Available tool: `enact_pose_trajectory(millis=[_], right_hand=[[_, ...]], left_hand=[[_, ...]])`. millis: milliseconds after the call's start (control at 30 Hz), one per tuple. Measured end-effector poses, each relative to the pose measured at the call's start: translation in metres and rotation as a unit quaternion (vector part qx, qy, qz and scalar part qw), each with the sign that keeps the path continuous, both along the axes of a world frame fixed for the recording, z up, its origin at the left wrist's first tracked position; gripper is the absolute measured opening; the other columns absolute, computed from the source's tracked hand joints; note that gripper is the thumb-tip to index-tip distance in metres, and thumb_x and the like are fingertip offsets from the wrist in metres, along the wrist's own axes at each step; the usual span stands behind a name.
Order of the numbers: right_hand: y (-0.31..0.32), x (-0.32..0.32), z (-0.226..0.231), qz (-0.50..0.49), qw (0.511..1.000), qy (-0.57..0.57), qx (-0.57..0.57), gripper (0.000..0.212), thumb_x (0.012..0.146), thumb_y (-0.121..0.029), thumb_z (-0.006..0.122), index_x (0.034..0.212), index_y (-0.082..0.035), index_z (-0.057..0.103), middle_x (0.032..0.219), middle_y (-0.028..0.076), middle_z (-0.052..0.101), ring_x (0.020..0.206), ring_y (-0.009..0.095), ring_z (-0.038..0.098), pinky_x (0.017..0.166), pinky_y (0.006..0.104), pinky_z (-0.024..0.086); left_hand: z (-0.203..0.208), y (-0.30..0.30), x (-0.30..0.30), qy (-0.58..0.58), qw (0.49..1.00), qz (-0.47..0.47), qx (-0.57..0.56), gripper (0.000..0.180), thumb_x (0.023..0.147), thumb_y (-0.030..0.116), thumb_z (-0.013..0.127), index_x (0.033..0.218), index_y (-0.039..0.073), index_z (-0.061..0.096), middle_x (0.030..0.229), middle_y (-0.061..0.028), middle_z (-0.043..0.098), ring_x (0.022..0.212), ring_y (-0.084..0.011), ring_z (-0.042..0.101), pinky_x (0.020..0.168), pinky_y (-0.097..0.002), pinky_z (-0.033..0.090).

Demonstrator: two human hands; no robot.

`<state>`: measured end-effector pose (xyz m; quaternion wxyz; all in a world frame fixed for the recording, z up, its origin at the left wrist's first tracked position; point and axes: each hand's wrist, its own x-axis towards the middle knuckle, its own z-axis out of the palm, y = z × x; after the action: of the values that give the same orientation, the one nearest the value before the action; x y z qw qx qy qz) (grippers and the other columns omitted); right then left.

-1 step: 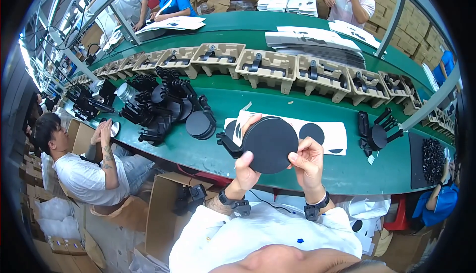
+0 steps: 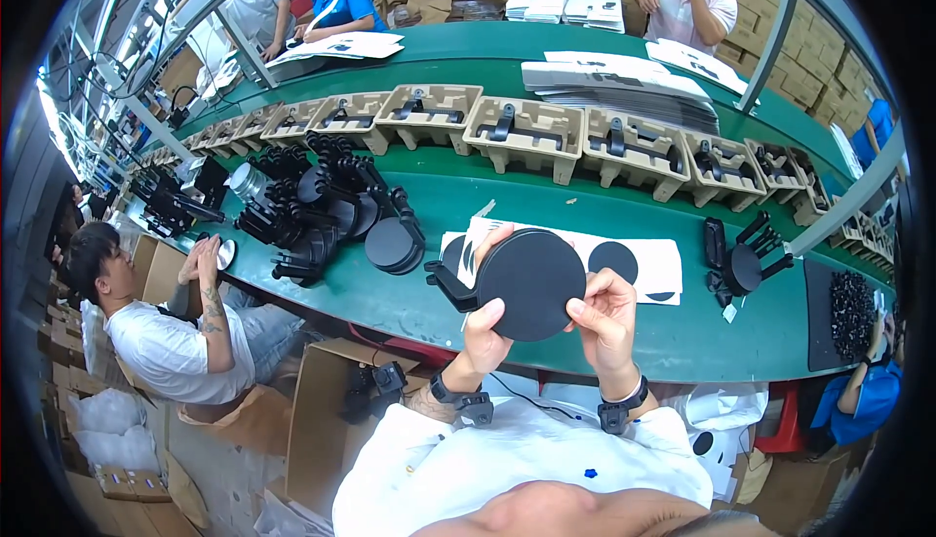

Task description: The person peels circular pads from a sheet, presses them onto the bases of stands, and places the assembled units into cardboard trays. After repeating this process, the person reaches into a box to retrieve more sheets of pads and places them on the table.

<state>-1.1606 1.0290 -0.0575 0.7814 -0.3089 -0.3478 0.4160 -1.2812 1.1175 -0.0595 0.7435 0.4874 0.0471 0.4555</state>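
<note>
I am sitting at a long green surface (image 2: 546, 205) in a busy workshop, with cardboard cartons stacked along the far wall and other people working across from me. At the left end, a seated person in a white shirt (image 2: 161, 347) is leaning on the near edge of the surface. Just right of that person, a heap of black stands and round bases (image 2: 327, 210) is lying toward the near edge, waiting to be handled. Along the middle of the surface, a row of moulded pulp trays (image 2: 517, 132) is running from left to right, each already carrying a black part, so I judge a good share of the packing done and the heap left to go.

My left hand (image 2: 485, 337) is rising from below, wrist bent back, its fingers curled shut around the lower left rim of a black round disc (image 2: 531, 283), thumb pressing on the face. I am holding the disc tilted toward me, above the near edge, in front of a white sheet with black circles (image 2: 643, 264). My right hand (image 2: 604, 318) is gripping the lower right rim, fingers closed and thumb on the edge.

Farther right, a black folding stand (image 2: 746, 264) is lying alone, and a dark tray of small black pieces (image 2: 848, 308) is sitting at the right end.
</note>
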Motion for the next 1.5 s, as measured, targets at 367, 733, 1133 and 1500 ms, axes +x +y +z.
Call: enact_pose_trajectory(millis=[367,733,1133,1500], right_hand=[[0.016,0.003,-0.006,-0.076,0.985,-0.133,-0.084,0.017,0.074,-0.002,0.072,0.077,-0.001,0.055,0.076,0.008,0.062,0.061,0.011,0.061,0.052,0.0219,0.051],[0.033,0.001,-0.021,-0.384,0.737,-0.556,0.003,0.032,0.058,-0.005,0.082,0.084,0.001,0.065,0.089,0.015,0.067,0.076,0.026,0.068,0.069,0.0290,0.055],[0.023,-0.004,-0.065,-0.338,0.823,-0.455,-0.043,0.027,0.072,0.011,0.061,0.096,0.001,0.066,0.098,0.016,0.066,0.088,0.024,0.067,0.076,0.0286,0.053],[0.037,-0.020,-0.086,-0.157,0.978,-0.131,-0.047,0.034,0.079,0.012,0.059,0.111,0.002,0.053,0.098,0.011,0.063,0.091,0.014,0.061,0.079,0.0252,0.050]], left_hand=[[-0.012,0.006,-0.005,0.012,0.998,0.023,0.064,0.073,0.074,0.035,0.049,0.138,0.012,0.020,0.128,-0.0233,0.042,0.118,-0.0396,0.047,0.098,-0.0470,0.041],[-0.029,0.014,-0.017,-0.021,0.994,0.020,-0.104,0.072,0.079,0.028,0.049,0.141,0.013,0.017,0.131,-0.0176,0.040,0.118,-0.0316,0.047,0.101,-0.0413,0.037],[-0.105,0.040,-0.017,0.121,0.978,0.121,0.122,0.050,0.081,0.000,0.058,0.127,0.003,0.036,0.118,-0.0133,0.051,0.104,-0.0200,0.054,0.093,-0.0323,0.041],[-0.105,0.044,-0.033,0.156,0.976,0.117,0.094,0.025,0.084,-0.004,0.058,0.108,-0.005,0.050,0.095,-0.0086,0.060,0.086,-0.0124,0.058,0.076,-0.0235,0.047]])
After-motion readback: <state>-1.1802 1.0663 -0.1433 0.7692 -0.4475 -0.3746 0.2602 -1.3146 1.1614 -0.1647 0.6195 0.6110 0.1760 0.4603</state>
